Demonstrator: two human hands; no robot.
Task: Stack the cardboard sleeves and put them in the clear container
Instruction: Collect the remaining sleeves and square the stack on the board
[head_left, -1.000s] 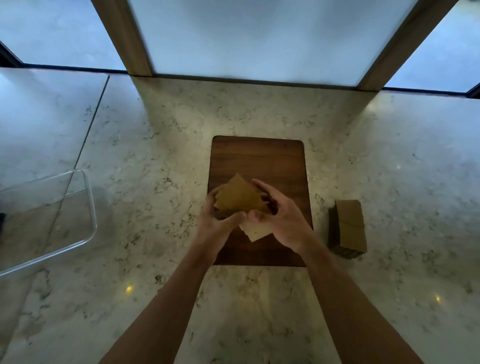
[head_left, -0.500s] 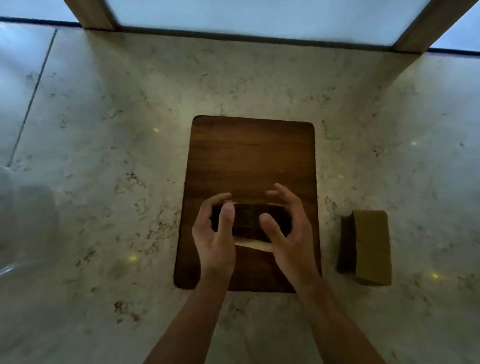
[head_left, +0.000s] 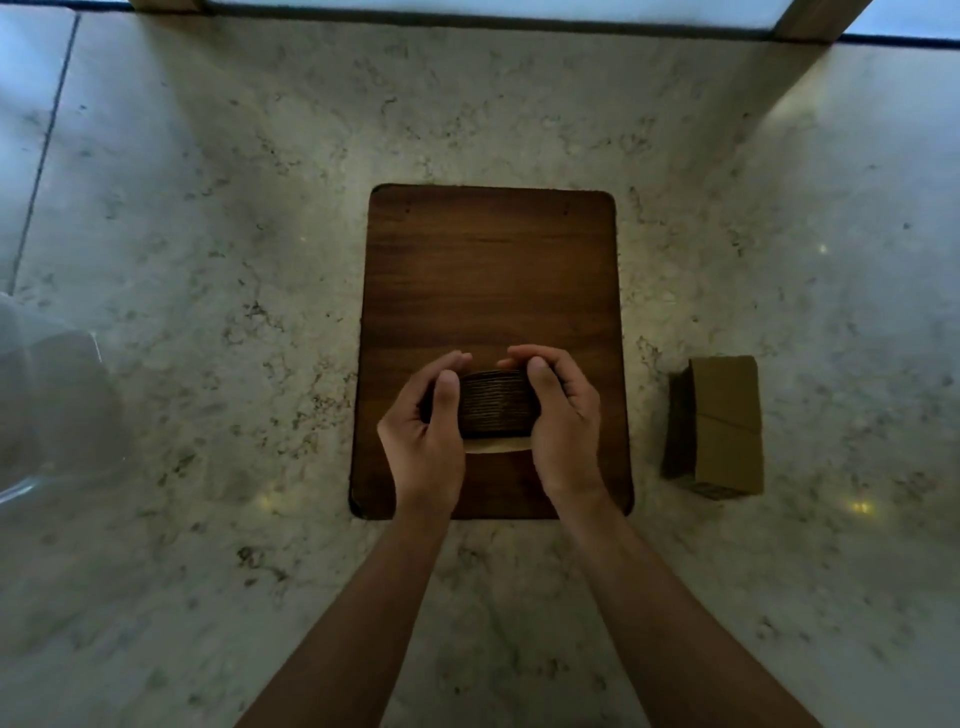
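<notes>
A stack of brown cardboard sleeves (head_left: 496, 408) stands on edge on the near half of the wooden board (head_left: 491, 270), its ribbed edges facing me. My left hand (head_left: 428, 431) presses its left side and my right hand (head_left: 563, 421) its right side, thumbs on the near face. One pale sleeve (head_left: 498, 445) lies flat under the stack, partly hidden by both hands. A second bundle of sleeves (head_left: 719, 426) rests on the counter to the right of the board. The clear container (head_left: 47, 410) shows blurred at the left edge.
The marble counter (head_left: 234, 234) runs back to a window ledge with wooden posts (head_left: 810, 18). A seam in the counter (head_left: 47, 135) runs down the far left.
The fanned sleeves have been squared into a tight upright stack between both hands. The view has tilted down and right, so the container slid to the left edge.
</notes>
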